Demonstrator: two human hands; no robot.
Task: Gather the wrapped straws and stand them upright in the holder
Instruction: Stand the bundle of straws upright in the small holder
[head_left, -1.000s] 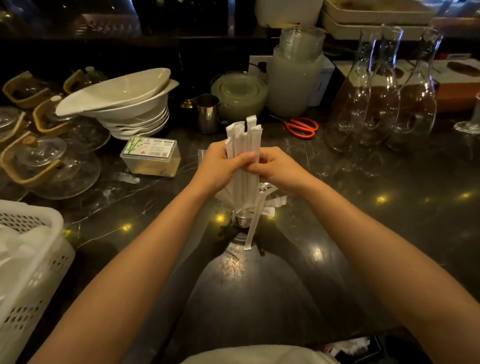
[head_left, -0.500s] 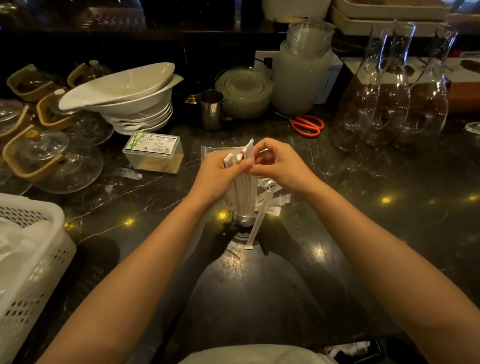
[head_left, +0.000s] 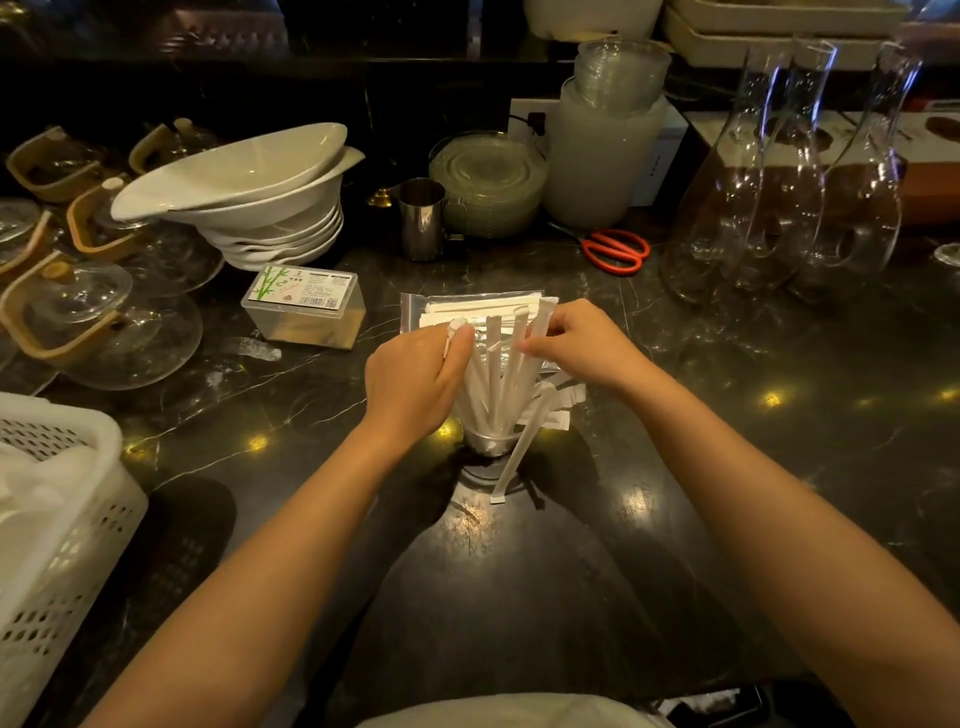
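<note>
Several white paper-wrapped straws (head_left: 498, 374) stand fanned out in a small glass holder (head_left: 491, 444) at the middle of the dark counter. My left hand (head_left: 415, 374) presses against the left side of the bunch, with a straw tip showing between its fingers. My right hand (head_left: 576, 340) pinches the tops of the rightmost straws. One wrapped straw (head_left: 517, 452) leans outside the holder, its end on the counter. More loose straws (head_left: 558, 402) lie flat to the right of the holder. A clear bag of straws (head_left: 467, 306) lies just behind.
A toothpick box (head_left: 304, 306) sits left of the bag. Stacked white bowls (head_left: 244, 197), glass teapots (head_left: 93, 317) and a white basket (head_left: 52, 519) fill the left. A steel cup (head_left: 422, 218), plate stacks (head_left: 488, 182), red scissors (head_left: 615, 249) and glass carafes (head_left: 779, 182) line the back.
The bunch of straws, held high between both hands a second ago, has gone down into the holder and spread out. My hands have moved apart to either side of it.
</note>
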